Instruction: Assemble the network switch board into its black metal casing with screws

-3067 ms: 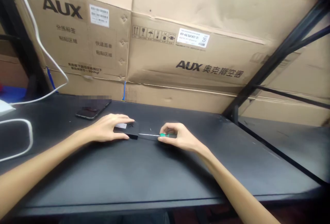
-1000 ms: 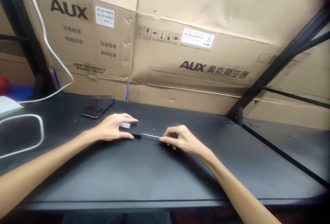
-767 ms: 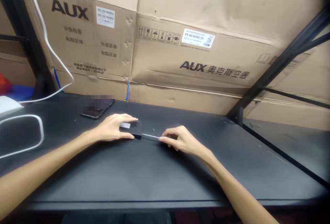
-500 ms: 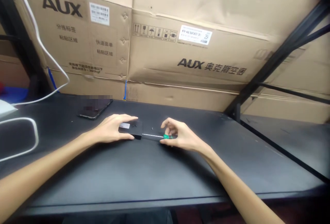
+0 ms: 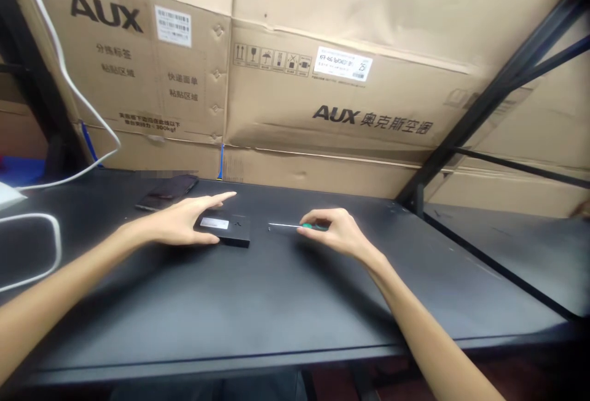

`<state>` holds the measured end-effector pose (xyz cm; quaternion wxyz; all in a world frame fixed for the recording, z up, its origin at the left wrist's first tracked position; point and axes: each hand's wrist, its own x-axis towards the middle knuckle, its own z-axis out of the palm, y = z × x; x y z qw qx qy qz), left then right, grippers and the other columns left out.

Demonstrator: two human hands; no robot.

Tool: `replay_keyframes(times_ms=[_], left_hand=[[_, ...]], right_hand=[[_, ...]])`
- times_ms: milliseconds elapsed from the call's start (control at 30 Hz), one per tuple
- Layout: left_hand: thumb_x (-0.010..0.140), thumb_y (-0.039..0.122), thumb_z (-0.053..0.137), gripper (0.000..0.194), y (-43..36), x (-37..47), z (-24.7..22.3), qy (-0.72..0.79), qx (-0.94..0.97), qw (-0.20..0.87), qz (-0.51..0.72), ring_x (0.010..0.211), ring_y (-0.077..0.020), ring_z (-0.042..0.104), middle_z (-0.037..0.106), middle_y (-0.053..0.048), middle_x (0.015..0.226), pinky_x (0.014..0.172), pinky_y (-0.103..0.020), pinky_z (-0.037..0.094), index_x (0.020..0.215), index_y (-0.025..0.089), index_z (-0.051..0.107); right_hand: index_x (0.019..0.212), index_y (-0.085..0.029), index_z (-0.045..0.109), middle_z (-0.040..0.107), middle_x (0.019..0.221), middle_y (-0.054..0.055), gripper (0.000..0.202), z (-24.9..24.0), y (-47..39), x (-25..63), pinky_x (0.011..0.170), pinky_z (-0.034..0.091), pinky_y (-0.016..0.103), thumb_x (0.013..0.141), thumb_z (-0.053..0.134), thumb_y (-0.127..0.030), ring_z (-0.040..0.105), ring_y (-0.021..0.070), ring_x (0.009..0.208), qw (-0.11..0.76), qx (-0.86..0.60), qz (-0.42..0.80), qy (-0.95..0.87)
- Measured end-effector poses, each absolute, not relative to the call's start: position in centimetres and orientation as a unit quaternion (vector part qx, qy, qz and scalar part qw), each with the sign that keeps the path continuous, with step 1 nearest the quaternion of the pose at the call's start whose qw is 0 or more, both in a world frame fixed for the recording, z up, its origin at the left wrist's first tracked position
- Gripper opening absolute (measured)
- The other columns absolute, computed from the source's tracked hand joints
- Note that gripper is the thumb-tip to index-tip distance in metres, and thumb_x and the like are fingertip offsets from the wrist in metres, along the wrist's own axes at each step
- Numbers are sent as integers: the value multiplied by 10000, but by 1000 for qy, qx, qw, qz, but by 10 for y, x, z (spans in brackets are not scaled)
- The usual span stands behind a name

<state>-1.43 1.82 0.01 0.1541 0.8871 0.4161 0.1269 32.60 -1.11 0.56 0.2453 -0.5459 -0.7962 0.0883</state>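
My left hand (image 5: 187, 219) is spread at the left end of a small black box (image 5: 235, 238) with a white label, its thumb close to the box's front edge and its fingers raised behind. My right hand (image 5: 334, 229) pinches the green and black handle of a screwdriver (image 5: 286, 225). The thin metal shaft points left, its tip in the air or near the table, a short way right of the box. Just under the tip lies a tiny screw-like piece (image 5: 270, 229).
A dark phone (image 5: 168, 192) lies behind my left hand on the black table (image 5: 258, 315). White cables (image 5: 58, 241) run along the left. Cardboard boxes (image 5: 276, 99) stand behind the table, and a slanted black metal frame (image 5: 461, 124) rises at the right.
The screwdriver has moved away from the box and up, toward the tiny piece. My left hand has opened wider and shifted left, loosening from around the box.
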Motion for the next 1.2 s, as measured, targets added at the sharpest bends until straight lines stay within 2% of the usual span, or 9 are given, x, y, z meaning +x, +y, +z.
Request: replay_keyframes(times_ms=[333,533,700,833,933,1000,1067,1133,1200], left_hand=[[805,417,600,817,16,-18,9,405,897,142,105,1281,-251,480,507,-42,1405,1036,-363,389,1500,337,179],[804,422,588,793,17,-20,10,400,899,144,107,1211,-252,543,568,-45,1342,988,-346,422,1496,333,210],[778,509,617,821,21,-19,7,423,892,119,107,1172,-272,559,630,-46,1238,971,-360,425,1487,340,239],[747,644,594,982,16,-7,1,468,873,52,131,1027,-297,619,623,-96,1131,854,-364,484,1519,308,88],[824,676,449,858,9,1,0,500,857,-11,120,830,-279,665,518,-123,1274,696,-363,519,1510,368,34],[877,596,414,735,7,0,3,499,858,-32,119,855,-287,669,493,-98,1321,711,-385,531,1502,404,76],[910,411,418,601,9,-7,7,485,867,-33,110,925,-288,665,471,-69,1366,793,-406,534,1479,412,225],[853,209,454,622,13,-16,9,457,884,-2,98,1103,-307,604,396,-41,1460,915,-417,503,1435,404,353],[762,53,438,750,16,-22,9,398,912,65,82,1333,-310,410,268,3,1550,1052,-424,408,1424,401,377]], right_hand=[[777,-224,711,707,756,3,169,7,-10,328,644,430,257,761,648,-380,625,161,707,200,-559,64,-802],[767,-216,707,695,758,13,186,7,-11,327,661,451,279,750,652,-393,615,173,713,238,-562,91,-787],[755,-206,698,679,742,13,212,6,-12,325,659,445,274,762,642,-410,599,168,707,260,-555,103,-784],[758,-203,690,672,742,8,207,4,-12,321,657,441,267,768,641,-404,593,160,700,263,-550,106,-785],[755,-202,687,669,740,5,199,3,-13,319,661,441,265,768,642,-396,589,155,700,265,-545,109,-788],[754,-199,686,669,739,9,205,3,-13,319,659,443,266,771,639,-398,587,155,696,268,-545,111,-787],[755,-198,687,672,742,13,216,2,-12,318,656,446,268,769,640,-409,590,159,695,271,-546,113,-785],[757,-201,689,674,740,12,222,1,-12,318,653,447,267,768,639,-417,595,159,693,268,-546,114,-785],[763,-205,693,677,738,8,213,0,-12,318,651,446,266,769,637,-410,600,157,690,260,-548,106,-788]])
